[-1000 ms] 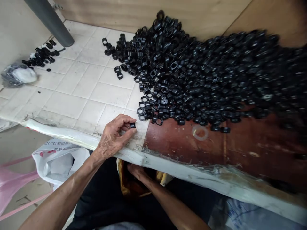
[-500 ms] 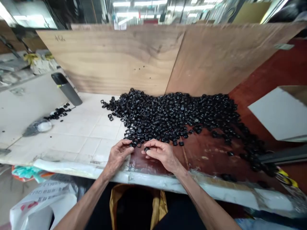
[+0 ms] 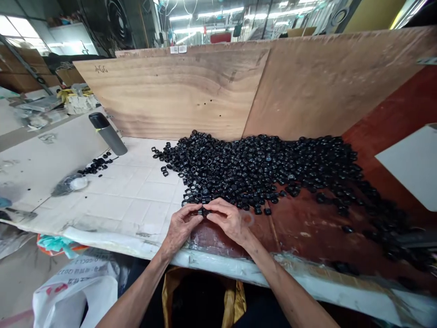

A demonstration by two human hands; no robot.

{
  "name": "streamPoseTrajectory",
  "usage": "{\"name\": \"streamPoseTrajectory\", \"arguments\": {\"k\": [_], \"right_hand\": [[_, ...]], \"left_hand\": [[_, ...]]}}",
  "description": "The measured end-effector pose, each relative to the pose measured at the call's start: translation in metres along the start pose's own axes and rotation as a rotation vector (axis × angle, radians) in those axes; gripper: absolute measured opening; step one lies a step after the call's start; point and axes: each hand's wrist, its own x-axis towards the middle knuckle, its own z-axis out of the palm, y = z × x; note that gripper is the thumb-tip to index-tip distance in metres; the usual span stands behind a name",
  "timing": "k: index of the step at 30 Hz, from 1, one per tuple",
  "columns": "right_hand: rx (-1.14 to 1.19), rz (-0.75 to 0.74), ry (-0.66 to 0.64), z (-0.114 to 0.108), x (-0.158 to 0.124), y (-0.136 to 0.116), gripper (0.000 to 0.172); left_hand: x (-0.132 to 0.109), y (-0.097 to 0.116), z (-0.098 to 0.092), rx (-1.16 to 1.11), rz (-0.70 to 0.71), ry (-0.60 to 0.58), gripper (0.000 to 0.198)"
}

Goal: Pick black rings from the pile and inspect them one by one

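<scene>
My left hand [image 3: 182, 227] is closed in a pinch on a small black ring-shaped part at the front edge of the heap. Facing it, my right hand [image 3: 229, 223] pinches another small black part [image 3: 205, 211] between thumb and fingertips. The two parts meet or nearly meet between my fingertips; whether they are joined I cannot tell. Just beyond both hands spreads a large heap of small black ring-shaped parts [image 3: 235, 168], some of them hidden by my fingers.
A plywood board [image 3: 170, 95] stands behind the heap. To the left are a dark grey bottle [image 3: 112, 139], some loose black parts [image 3: 97, 165] and a clear plastic bag [image 3: 66, 186]. A white box [image 3: 409, 166] is at the right. Below the table edge sits a white sack [image 3: 75, 287].
My hands have come together, bringing the black parts in their fingertips up against or close to each other. The whole view has shifted slightly.
</scene>
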Motion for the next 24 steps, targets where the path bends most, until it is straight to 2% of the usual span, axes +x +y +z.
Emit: {"name": "streamPoseTrajectory", "arguments": {"k": [2, 7, 11, 19, 21, 24], "right_hand": [[-0.010, 0.032, 0.010, 0.0022, -0.0009, 0.0001, 0.028], [-0.106, 0.003, -0.007, 0.0031, -0.0041, -0.0027, 0.014], [-0.055, 0.028, -0.022, 0.0011, -0.0052, -0.0009, 0.025], [0.062, 0.094, -0.047, -0.0046, -0.0053, 0.0065, 0.035], [0.057, 0.075, -0.060, -0.0058, -0.0045, 0.0055, 0.033], [0.096, 0.071, -0.018, -0.0054, -0.0033, 0.0043, 0.019]], "left_hand": [[-0.0002, 0.0011, 0.0012, -0.015, 0.000, 0.008, 0.029], [-0.0014, 0.0025, 0.0020, -0.021, -0.041, 0.006, 0.030], [-0.0021, 0.0022, 0.0023, -0.045, -0.047, -0.005, 0.030], [-0.0012, -0.0042, 0.0012, -0.096, -0.036, -0.010, 0.030], [-0.0011, -0.0052, 0.0012, -0.109, -0.035, -0.021, 0.031], [-0.0014, -0.0058, 0.0015, -0.121, -0.040, -0.033, 0.031]]}}
